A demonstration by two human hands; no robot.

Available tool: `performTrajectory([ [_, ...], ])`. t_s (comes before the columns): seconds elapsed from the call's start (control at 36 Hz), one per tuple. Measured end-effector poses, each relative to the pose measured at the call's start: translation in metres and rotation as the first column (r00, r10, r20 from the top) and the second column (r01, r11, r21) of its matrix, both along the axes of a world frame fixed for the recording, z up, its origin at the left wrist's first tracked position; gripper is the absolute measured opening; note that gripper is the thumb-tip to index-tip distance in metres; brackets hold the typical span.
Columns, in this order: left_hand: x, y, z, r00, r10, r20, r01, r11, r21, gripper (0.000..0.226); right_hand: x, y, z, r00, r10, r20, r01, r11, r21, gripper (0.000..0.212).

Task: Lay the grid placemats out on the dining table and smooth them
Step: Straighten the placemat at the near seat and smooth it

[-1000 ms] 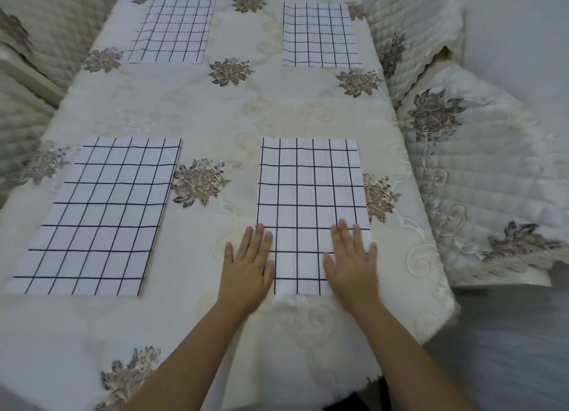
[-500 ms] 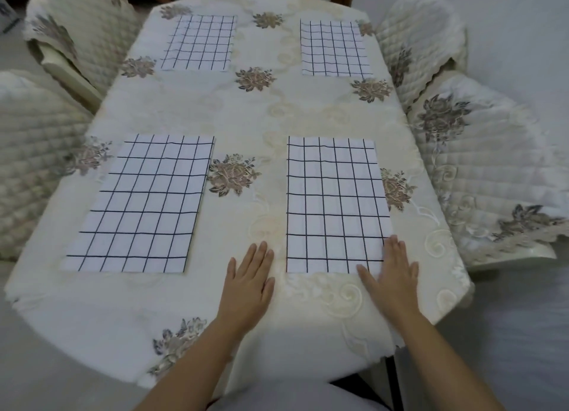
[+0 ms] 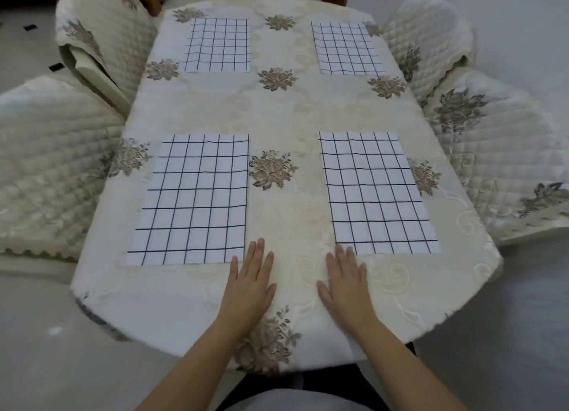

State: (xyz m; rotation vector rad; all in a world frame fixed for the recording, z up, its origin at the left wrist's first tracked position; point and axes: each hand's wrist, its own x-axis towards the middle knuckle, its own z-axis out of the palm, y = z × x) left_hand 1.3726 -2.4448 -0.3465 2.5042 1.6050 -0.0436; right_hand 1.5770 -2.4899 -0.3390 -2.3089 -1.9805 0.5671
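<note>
**Head camera: four grid placemats laid out, both hands flat on the tablecloth**

Head view looks down on an oval dining table covered by a cream tablecloth with embroidered brown flowers. Four white placemats with dark grid lines lie flat on it, two near the person and two at the far end. The near left placemat and the near right placemat sit well apart, with a flower motif between them. The far left placemat and the far right placemat mirror them.

The left hand rests palm down on the bare cloth, fingers straight and slightly spread, holding nothing; its fingertips lie just beside the near left placemat's lower right corner. The right hand also lies flat and empty, fingers slightly apart, its fingertips touching or just short of the near right placemat's lower left corner.

Quilted cream chair covers flank the table on both sides.
</note>
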Motion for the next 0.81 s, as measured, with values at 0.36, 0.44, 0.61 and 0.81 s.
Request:
performTrajectory([
  [0.36,-0.049,0.031,0.017,0.982,0.187,-0.008,-0.185,0.964,-0.190,0.071,-0.057,0.031,0.012,0.990,0.140,-0.008,-0.141,0.988,-0.062,0.061],
  [0.44,-0.048,0.042,0.021,0.974,0.228,0.002,-0.222,0.952,-0.212,0.076,-0.046,0.038,0.018,0.999,0.028,-0.016,-0.028,1.000,0.011,0.071],
  [0.61,-0.046,0.058,0.029,0.980,0.197,-0.042,-0.201,0.948,-0.246,0.080,0.003,0.041,0.021,0.998,-0.060,0.006,0.060,0.998,0.034,0.086],
  [0.81,-0.041,0.066,0.032,0.991,0.127,-0.038,-0.132,0.945,-0.300,0.079,0.033,0.046,0.022,0.998,-0.029,0.053,0.031,0.999,-0.043,0.064],
])
